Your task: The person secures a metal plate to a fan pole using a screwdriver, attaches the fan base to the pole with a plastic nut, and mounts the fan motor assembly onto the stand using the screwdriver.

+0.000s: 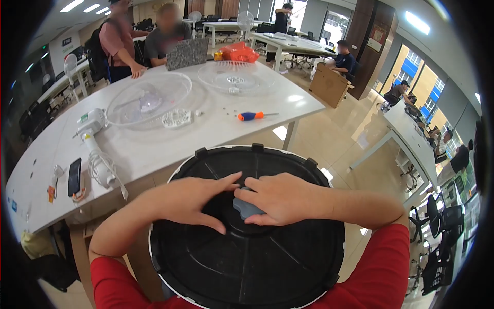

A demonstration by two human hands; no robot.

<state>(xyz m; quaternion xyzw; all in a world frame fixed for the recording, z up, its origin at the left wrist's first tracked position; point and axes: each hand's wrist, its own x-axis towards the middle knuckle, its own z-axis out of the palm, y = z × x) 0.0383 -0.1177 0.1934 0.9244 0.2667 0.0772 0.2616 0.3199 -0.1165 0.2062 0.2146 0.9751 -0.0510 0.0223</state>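
Note:
A large round black base [242,268] with clips around its rim lies before me, close to my body. At its centre is a grey-blue lobed knob [248,208]. My right hand [275,198] grips this knob, fingers wrapped over its top and right side. Just left of it, my left hand [203,198] hovers over the black surface with thumb and fingers spread, holding nothing. The knob's underside is hidden.
On the white table [170,144] are fan grilles [149,100], a screwdriver [252,116], a white fan motor and stand [95,139] with its cable, and a phone [74,176]. Two people stand or sit beyond it. A cardboard box [329,86] is on the floor.

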